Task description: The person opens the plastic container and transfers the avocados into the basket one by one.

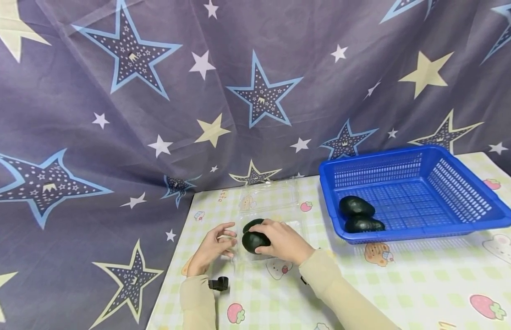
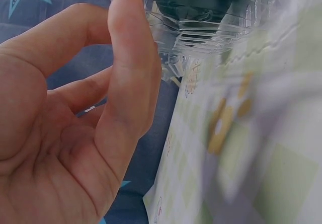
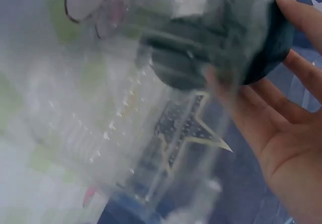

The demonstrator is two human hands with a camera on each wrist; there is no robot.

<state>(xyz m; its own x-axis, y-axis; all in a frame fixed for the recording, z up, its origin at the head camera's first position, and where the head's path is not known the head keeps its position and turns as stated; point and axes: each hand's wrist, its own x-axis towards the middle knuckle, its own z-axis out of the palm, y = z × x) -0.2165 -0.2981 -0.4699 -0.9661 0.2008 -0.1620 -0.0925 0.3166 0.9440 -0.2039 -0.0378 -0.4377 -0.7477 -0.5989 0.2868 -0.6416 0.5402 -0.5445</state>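
Two avocados sit in our clear clamshell box (image 1: 280, 228); our right hand (image 1: 285, 241) grasps one avocado (image 1: 253, 241), our left hand (image 1: 211, 247) touches the box, fingers relaxed.

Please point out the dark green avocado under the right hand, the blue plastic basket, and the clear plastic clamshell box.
dark green avocado (image 1: 252, 241), head view, its bare left side.
blue plastic basket (image 1: 492, 199), head view, its right rim.
clear plastic clamshell box (image 1: 268, 198), head view, its open lid.

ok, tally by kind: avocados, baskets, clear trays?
Avocados: 4, two in the blue basket at and, two in the clear tray at and, under the right hand
Baskets: 1
Clear trays: 1
Total: 6
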